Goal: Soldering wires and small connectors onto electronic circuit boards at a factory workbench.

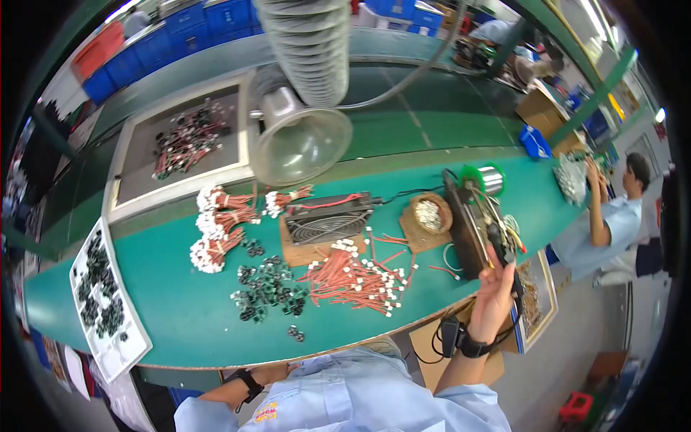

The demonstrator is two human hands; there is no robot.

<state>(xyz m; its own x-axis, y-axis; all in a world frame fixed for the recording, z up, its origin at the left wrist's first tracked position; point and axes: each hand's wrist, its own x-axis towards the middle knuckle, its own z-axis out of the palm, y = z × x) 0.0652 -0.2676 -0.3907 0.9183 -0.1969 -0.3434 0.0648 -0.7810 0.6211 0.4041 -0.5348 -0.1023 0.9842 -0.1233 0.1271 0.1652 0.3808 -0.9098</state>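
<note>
The right hand (pixel 494 297) has fingers partly curled beside a black-handled tool (pixel 495 234) on the worktop's (pixel 165 302) right; whether it grips is unclear. The left hand (pixel 276 372), mostly hidden, cannot be read. A dark cord (pixel 518 306) near the right wrist could snag, dragging the tool.
</note>
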